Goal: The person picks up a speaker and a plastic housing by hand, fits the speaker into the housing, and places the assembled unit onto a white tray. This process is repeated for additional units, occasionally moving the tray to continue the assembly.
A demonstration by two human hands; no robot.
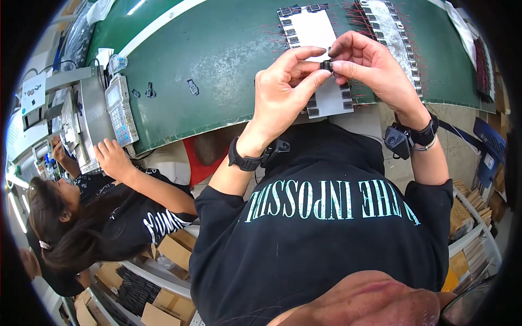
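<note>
Over the near part of a white board (330,100), my two hands meet around a small black square part (326,66). My left hand (283,81) pinches it between thumb and fingers from the left side. From the right, the thumb and fingertips of my right hand (372,65) close on the same part. Fingertips hide much of it. Small black parts with thin red wires line both long edges of the board, and a few black pieces (317,8) lie at its far end.
A second board (389,32) with wired black parts lies to the right. Loose black pieces (193,87) rest on the green table (217,114) at left. Beyond them stands a machine with a keypad controller (119,108), where a co-worker's hand (112,158) rests. Shelves with boxes (173,255) stand behind.
</note>
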